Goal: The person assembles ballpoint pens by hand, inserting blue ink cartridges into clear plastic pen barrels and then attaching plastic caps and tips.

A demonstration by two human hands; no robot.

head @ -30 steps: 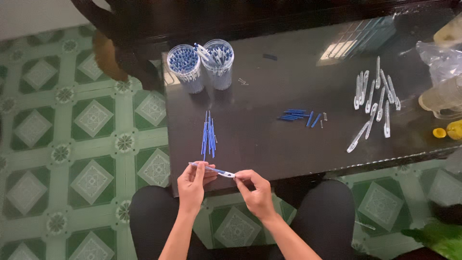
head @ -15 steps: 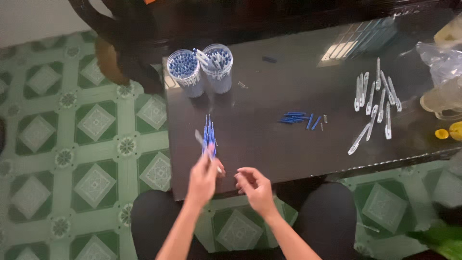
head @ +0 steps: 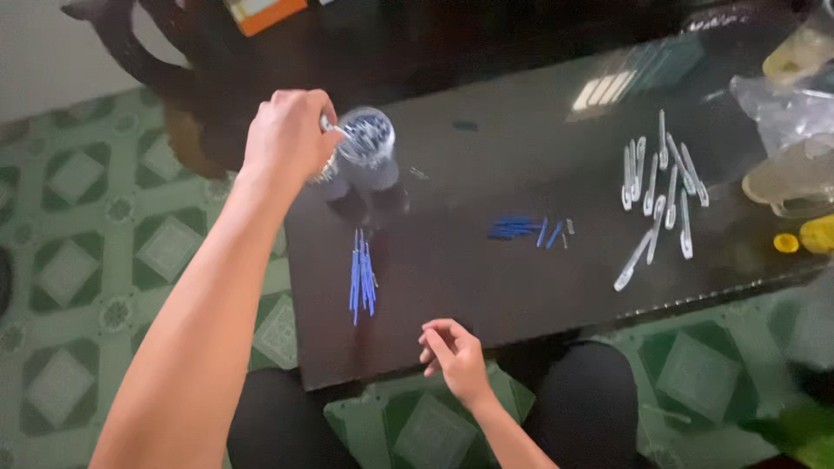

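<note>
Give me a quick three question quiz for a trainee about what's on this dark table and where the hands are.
1. True or false: the left hand is up at the clear cups at the far side of the table.
2. Which lies nearest the right hand? A) the row of thin blue sticks B) the clear plastic caps C) the yellow lids
3. Fill in: between the blue sticks and the clear caps lies a small pile of short ____ pieces.

Key: 1 true; 2 A; 3 blue.
</note>
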